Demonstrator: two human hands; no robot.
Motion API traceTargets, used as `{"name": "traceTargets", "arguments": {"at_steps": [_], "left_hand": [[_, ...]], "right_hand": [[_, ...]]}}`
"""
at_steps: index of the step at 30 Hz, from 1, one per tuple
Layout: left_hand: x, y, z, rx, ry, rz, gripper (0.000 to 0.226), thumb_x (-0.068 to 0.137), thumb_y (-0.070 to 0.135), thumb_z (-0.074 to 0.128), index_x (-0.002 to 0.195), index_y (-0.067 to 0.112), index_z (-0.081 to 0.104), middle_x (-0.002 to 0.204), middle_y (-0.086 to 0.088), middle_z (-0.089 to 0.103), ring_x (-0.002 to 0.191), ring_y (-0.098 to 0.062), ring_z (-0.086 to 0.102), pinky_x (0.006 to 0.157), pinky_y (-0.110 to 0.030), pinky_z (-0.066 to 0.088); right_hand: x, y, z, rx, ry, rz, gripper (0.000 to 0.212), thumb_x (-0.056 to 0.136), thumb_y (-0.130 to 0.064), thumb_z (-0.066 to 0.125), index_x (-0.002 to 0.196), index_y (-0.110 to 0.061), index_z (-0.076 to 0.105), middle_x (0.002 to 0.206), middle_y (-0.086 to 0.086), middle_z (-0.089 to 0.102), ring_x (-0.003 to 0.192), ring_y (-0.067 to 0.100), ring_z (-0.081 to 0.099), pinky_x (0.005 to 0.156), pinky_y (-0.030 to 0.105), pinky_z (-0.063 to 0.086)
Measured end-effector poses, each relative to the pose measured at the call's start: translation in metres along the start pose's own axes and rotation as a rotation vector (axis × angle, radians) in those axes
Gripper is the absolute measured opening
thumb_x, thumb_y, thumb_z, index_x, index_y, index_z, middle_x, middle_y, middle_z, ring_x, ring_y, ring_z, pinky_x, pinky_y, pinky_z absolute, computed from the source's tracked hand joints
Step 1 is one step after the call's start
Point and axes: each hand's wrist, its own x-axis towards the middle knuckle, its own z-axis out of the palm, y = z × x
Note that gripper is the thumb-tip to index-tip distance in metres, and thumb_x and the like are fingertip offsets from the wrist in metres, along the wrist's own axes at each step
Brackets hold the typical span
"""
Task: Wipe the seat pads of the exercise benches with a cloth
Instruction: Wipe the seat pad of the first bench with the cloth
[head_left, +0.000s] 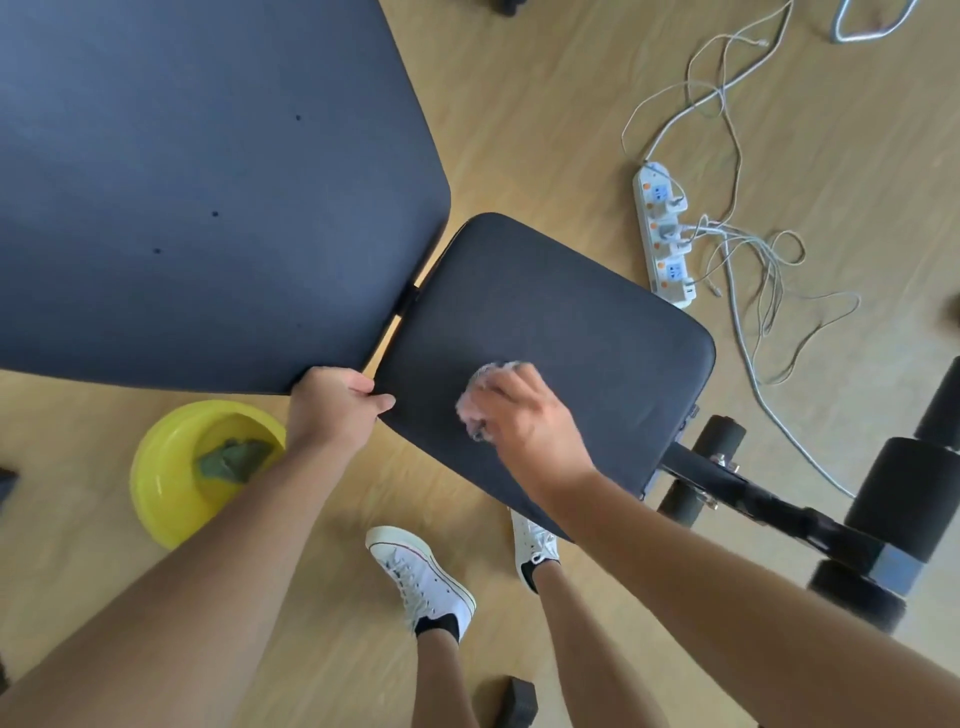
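The dark seat pad (561, 317) of an exercise bench fills the middle of the head view, with the larger dark back pad (208, 182) tilted up at the upper left. My right hand (524, 415) presses a bunched pale pink cloth (475, 392) onto the near left part of the seat pad. The near corner of the seat pad, beside the gap between the two pads, is gripped by my left hand (337, 410).
A yellow basin (156, 499) with a green cloth (234, 460) stands on the wooden floor at left. A white power strip (662, 234) and tangled white cables (753, 249) lie at right. Black foam rollers (904, 483) and the bench frame sit lower right. My white shoes are below the seat.
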Motion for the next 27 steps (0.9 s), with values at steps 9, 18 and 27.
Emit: {"name": "traceTargets", "arguments": {"at_steps": [9, 18, 27], "left_hand": [[-0.003, 0.004, 0.0, 0.014, 0.057, 0.021, 0.036, 0.079, 0.021, 0.086, 0.111, 0.005, 0.08, 0.11, -0.011, 0.081, 0.101, -0.028, 0.075, 0.083, -0.03, 0.052], [-0.002, 0.001, -0.002, 0.087, 0.003, 0.039, 0.005, 0.082, 0.023, 0.082, 0.078, 0.02, 0.081, 0.077, 0.004, 0.079, 0.079, -0.025, 0.071, 0.063, -0.026, 0.045], [-0.001, 0.006, -0.002, 0.064, 0.04, -0.012, 0.032, 0.081, 0.025, 0.083, 0.11, 0.013, 0.081, 0.111, -0.003, 0.081, 0.103, -0.024, 0.074, 0.083, -0.029, 0.052]], "right_hand": [[-0.06, 0.064, -0.064, -0.124, 0.042, 0.298, 0.028, 0.094, 0.008, 0.058, 0.09, -0.015, 0.073, 0.1, -0.001, 0.066, 0.092, 0.031, 0.06, 0.08, 0.034, 0.051], [0.083, -0.042, 0.025, 0.016, 0.032, -0.134, 0.015, 0.085, -0.003, 0.076, 0.089, -0.017, 0.078, 0.1, 0.004, 0.073, 0.096, 0.027, 0.063, 0.084, 0.033, 0.056], [0.081, 0.058, -0.077, -0.085, 0.094, 0.411, 0.026, 0.091, -0.003, 0.056, 0.074, -0.021, 0.065, 0.081, -0.002, 0.063, 0.087, 0.03, 0.056, 0.068, 0.036, 0.05]]}}
